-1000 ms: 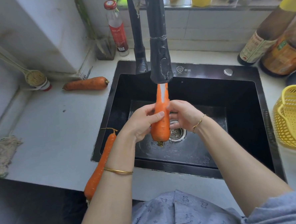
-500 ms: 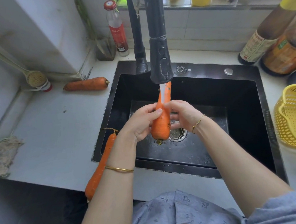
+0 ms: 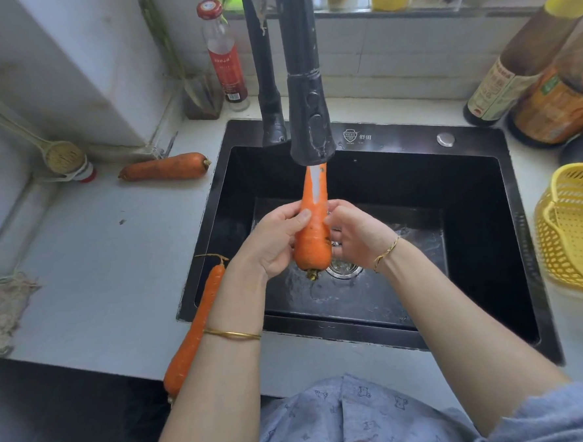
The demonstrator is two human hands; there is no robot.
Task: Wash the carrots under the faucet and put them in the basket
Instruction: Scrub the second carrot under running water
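Left hand (image 3: 273, 242) and right hand (image 3: 356, 237) clasp a thick orange carrot (image 3: 313, 233), tip up beneath the black faucet head (image 3: 309, 124).

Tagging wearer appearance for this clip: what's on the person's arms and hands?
Both hands are bare, no gloves. The left wrist carries a plain thin gold bangle; the right wrist a thinner gold bracelet. Forearms are uncovered; a blue-grey sleeve with small printed figures shows at the right upper arm.

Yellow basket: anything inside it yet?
No carrots show in the visible part of the yellow basket; its right side is cut off by the frame. One carrot is under the faucet, two others on the counter.
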